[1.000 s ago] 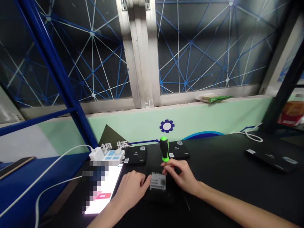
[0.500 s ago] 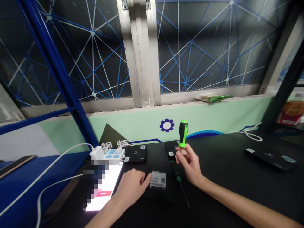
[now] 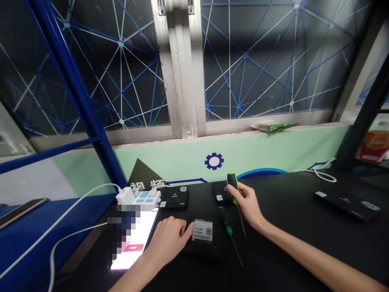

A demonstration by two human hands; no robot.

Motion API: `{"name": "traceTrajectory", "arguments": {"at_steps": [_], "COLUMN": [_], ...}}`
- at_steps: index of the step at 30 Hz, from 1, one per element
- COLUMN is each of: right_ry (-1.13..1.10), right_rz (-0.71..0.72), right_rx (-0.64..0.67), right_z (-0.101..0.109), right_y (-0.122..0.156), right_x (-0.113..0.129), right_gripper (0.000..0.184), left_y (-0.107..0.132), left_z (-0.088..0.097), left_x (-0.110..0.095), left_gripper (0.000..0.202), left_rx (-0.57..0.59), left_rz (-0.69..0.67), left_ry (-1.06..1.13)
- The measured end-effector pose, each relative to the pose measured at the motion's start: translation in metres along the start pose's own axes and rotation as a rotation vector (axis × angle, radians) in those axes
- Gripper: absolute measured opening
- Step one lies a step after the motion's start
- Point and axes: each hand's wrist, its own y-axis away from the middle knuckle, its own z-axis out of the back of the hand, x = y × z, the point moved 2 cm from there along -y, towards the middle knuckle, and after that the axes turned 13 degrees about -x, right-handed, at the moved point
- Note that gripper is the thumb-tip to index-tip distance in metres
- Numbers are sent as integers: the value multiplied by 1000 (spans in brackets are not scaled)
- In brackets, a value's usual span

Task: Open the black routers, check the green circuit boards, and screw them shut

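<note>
My right hand [image 3: 247, 202] grips a black and bright-green screwdriver [image 3: 233, 186] by its handle, with the thin shaft slanting down to the right. Below it, a second screwdriver [image 3: 225, 221], dark green, lies on the black table beside a black box [image 3: 202, 249]. That box has a white label [image 3: 202, 230] with printed codes facing up. On the box's left side rests my left hand [image 3: 170, 233], palm down, its thumb apart and touching the label's edge; it holds nothing. Two more black boxes lie behind, one [image 3: 174, 197] at centre left, another [image 3: 219, 191] partly behind my right hand.
A lit screen [image 3: 133, 239], partly pixelated, lies left of my left hand. Behind it stands a power strip [image 3: 146, 197] with a white charger and cables. Another black box [image 3: 346, 204] lies far right near a white cable [image 3: 324, 174]. A blue frame [image 3: 103, 158] rises at left.
My right hand has shifted its hold from the screwdriver's shaft up to the handle. The screwdriver sits lower, its shaft now visible. My left hand stays in place.
</note>
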Motion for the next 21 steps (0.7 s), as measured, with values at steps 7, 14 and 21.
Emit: {"name": "traceTrajectory", "arguments": {"at_steps": [7,14,21], "right_ry": [142,973,1404], "right_rz": [63,379,453], "right_rx": [140,281,363], "right_z": [2,2,-3], "right_y": [1,-3,6], "right_x": [2,9,13], "right_gripper": [46,27,20], "left_y": [0,-1,0], "left_z": [-1,0,1], "left_x": [1,2,0], "left_gripper": [51,51,51], "left_rx": [-11,-6,-9], "left_rz": [-18,-2,4], "left_ry": [13,6,13]}}
